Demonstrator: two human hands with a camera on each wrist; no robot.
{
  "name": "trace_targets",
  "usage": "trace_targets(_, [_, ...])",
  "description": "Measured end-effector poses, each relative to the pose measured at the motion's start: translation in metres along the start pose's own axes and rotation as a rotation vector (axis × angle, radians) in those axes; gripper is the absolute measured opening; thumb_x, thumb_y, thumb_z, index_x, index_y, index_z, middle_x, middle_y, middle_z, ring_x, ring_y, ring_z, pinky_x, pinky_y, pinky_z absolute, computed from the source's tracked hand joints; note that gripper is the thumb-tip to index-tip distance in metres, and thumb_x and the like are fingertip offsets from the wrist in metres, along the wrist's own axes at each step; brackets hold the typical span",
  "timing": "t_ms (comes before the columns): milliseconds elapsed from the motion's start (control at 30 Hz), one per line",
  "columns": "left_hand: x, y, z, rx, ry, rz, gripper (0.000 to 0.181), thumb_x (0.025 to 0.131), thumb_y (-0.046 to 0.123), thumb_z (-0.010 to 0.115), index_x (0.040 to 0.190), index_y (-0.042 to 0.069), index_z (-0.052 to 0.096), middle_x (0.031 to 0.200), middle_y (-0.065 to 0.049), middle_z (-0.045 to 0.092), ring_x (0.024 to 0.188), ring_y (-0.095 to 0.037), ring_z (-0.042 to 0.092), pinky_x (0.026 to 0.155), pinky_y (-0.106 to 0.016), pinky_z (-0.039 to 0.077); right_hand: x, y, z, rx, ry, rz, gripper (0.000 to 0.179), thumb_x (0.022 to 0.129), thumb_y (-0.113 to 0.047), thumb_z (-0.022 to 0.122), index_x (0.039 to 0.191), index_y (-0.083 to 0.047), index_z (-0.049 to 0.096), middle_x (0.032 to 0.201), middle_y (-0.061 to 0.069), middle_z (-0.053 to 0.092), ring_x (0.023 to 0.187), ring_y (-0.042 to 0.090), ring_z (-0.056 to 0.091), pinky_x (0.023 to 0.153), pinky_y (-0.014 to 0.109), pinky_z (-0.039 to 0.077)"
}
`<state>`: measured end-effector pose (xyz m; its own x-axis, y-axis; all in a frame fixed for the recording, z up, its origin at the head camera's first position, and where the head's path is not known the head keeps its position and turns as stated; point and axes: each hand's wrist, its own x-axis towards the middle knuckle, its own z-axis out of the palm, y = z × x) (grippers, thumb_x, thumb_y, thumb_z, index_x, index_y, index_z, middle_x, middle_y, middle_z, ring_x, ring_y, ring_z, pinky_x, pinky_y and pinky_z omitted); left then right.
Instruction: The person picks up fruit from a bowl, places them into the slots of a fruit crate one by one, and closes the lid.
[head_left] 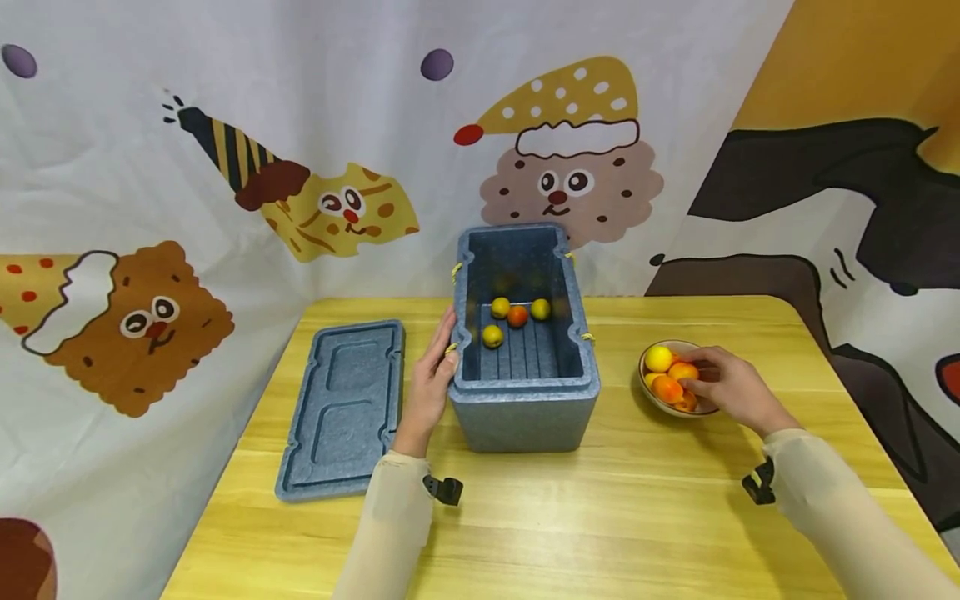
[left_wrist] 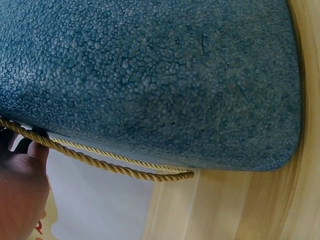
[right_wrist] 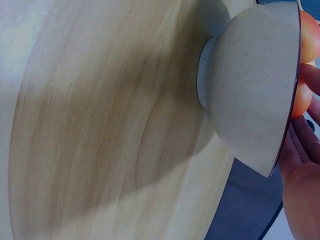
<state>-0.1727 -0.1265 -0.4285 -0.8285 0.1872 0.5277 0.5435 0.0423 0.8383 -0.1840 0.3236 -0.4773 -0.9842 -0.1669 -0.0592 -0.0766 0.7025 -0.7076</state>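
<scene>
A blue-grey foam box (head_left: 517, 421) stands lidless on the table, with several small yellow and orange-red fruits (head_left: 517, 316) on its ribbed floor. My left hand (head_left: 431, 392) rests along the box's left outer wall, its fingers stretched out beside a yellow rope handle (left_wrist: 115, 166). To the right of the box is a pale bowl (right_wrist: 255, 80) with a dark rim, heaped with yellow and orange fruits. My right hand (head_left: 731, 387) reaches over the bowl's right rim, thumb and fingers pinching an orange fruit (head_left: 682, 372) among the others.
A blue-grey foam lid (head_left: 345, 408) with two recessed panels lies flat left of the box. The wooden table (head_left: 570, 525) runs back to a white cloth with cartoon biscuits (head_left: 337, 83). A black camera strap (head_left: 759, 483) sits on the right wrist.
</scene>
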Motion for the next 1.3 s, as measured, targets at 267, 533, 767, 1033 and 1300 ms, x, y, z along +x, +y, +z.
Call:
trace_targets(267, [0.001,0.006,0.001,0.01,-0.006,-0.004,0.051,0.096,-0.01,0.038,0.146,-0.017,0.028,0.153,-0.033,0.021,0.143,-0.044,0.017,0.114,-0.039,0.019,-0.002,-0.002,0.001,-0.008,0.002,0.012,0.041,0.093,-0.017,0.069,0.128,0.002,0.058,0.126,0.025,0.053,0.111,0.045,0.057,0.076,0.033,0.054])
trace_targets(533, [0.001,0.007,0.001,0.002,-0.002,-0.003,0.051,0.096,-0.011,0.036,0.146,-0.017,0.027,0.154,-0.032,0.02,0.143,-0.044,0.016,0.115,-0.039,0.018,-0.001,0.0,-0.001,0.021,0.014,0.022,0.044,0.093,-0.023,0.07,0.128,0.0,0.059,0.123,0.025,0.058,0.109,0.042,0.059,0.07,0.027,0.054])
trace_targets(767, [0.001,0.006,0.001,0.003,-0.006,-0.004,0.05,0.097,-0.01,0.037,0.145,-0.018,0.027,0.154,-0.033,0.02,0.143,-0.045,0.016,0.115,-0.039,0.019,-0.004,0.005,-0.007,0.02,0.074,0.042,0.05,0.091,-0.033,0.071,0.128,-0.001,0.059,0.128,0.025,0.056,0.115,0.044,0.055,0.073,0.009,0.043])
trace_targets(1033, [0.001,0.005,0.001,0.009,-0.014,0.004,0.051,0.096,-0.011,0.037,0.145,-0.018,0.027,0.153,-0.034,0.02,0.142,-0.046,0.016,0.115,-0.041,0.019,-0.008,-0.002,-0.018,0.041,0.133,0.049,0.047,0.093,-0.031,0.069,0.128,-0.001,0.058,0.126,0.021,0.056,0.117,0.044,0.052,0.078,0.016,0.049])
trace_targets(1300, [0.0,0.006,0.002,0.01,0.001,0.006,0.052,0.094,-0.012,0.037,0.145,-0.018,0.027,0.153,-0.034,0.021,0.142,-0.046,0.017,0.114,-0.039,0.019,-0.008,-0.017,-0.031,0.085,0.175,0.067,0.056,0.092,-0.039,0.068,0.134,-0.004,0.056,0.129,0.016,0.055,0.116,0.033,0.054,0.08,0.016,0.048])
